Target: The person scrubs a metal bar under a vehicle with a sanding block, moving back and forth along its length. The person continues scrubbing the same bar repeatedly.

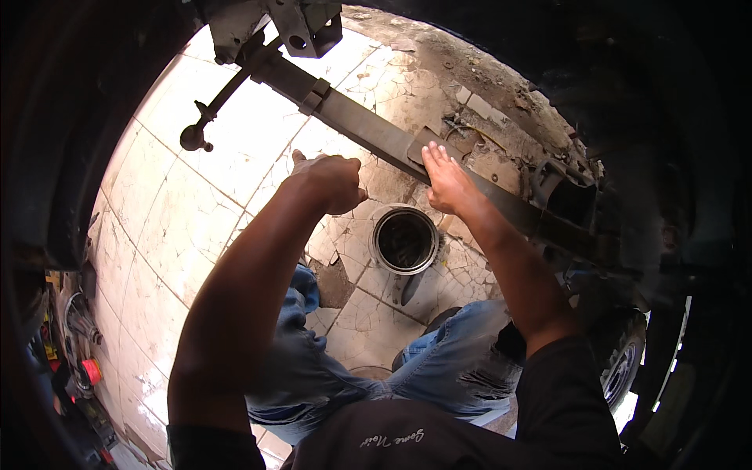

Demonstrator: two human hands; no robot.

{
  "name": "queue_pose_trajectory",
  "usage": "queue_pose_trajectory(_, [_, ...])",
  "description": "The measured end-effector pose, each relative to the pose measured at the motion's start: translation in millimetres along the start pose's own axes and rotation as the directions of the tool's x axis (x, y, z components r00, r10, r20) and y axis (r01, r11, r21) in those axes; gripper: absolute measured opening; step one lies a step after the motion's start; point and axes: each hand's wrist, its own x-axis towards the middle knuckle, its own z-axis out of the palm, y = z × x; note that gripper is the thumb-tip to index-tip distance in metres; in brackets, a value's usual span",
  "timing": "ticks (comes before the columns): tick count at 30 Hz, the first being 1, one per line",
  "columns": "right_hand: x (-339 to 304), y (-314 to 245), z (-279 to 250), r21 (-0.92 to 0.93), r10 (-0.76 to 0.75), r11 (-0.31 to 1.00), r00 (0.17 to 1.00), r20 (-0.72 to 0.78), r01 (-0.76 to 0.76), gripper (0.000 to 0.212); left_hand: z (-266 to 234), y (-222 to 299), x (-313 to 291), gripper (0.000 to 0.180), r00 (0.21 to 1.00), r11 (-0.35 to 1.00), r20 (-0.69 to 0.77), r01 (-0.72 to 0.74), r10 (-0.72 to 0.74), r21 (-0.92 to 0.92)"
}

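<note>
A long, flat metal bar like a leaf spring (pixel 360 120) runs diagonally under the vehicle, with a clamp (pixel 315 97) around it. My right hand (pixel 450 182) lies against the bar, its fingers straight and close together. To its left, my left hand (pixel 332 182) is bent at the wrist below the bar; one finger points left and another shows at the right, with the rest hidden. I see nothing held in either hand. A round open can (pixel 377 252) with a dark inside stands on the floor beneath my hands.
A rod with a ball joint (pixel 193 138) hangs at upper left, near a metal bracket (pixel 309 31). Cracked light tiles (pixel 196 227) cover the floor, with rubble (pixel 486 110) at far right. A wheel (pixel 623 356) stands at lower right; tools and an orange-red roll (pixel 92 371) lie at left.
</note>
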Motion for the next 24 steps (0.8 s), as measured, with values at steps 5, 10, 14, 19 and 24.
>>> queue_pose_trajectory(5, [-9,-8,-3,-0.015,0.068,0.998,0.993,0.095,-0.067,0.073,6,-11,26,0.076,0.983,0.996,-0.175,0.073,-0.063,0.053])
queue_pose_trajectory(10, [-5,10,9,0.007,0.049,0.999,0.999,-0.01,-0.049,0.073,4,-9,49,0.082,0.93,0.981,-0.316,0.192,-0.188,-0.021])
queue_pose_trajectory(14, [-8,-10,1,0.013,0.045,0.999,0.995,0.094,-0.046,0.077,18,-28,73,0.094,0.776,0.954,-0.563,0.29,-0.285,-0.083])
queue_pose_trajectory(19, [-4,18,12,-0.047,0.023,0.999,1.0,-0.007,-0.023,0.08,20,-35,82,0.102,0.772,0.933,-0.531,0.34,-0.349,-0.119])
queue_pose_trajectory(24, [-9,2,9,0.027,0.013,1.0,0.997,0.071,-0.015,0.08,31,-53,87,0.101,0.751,0.933,-0.59,0.36,-0.297,-0.012])
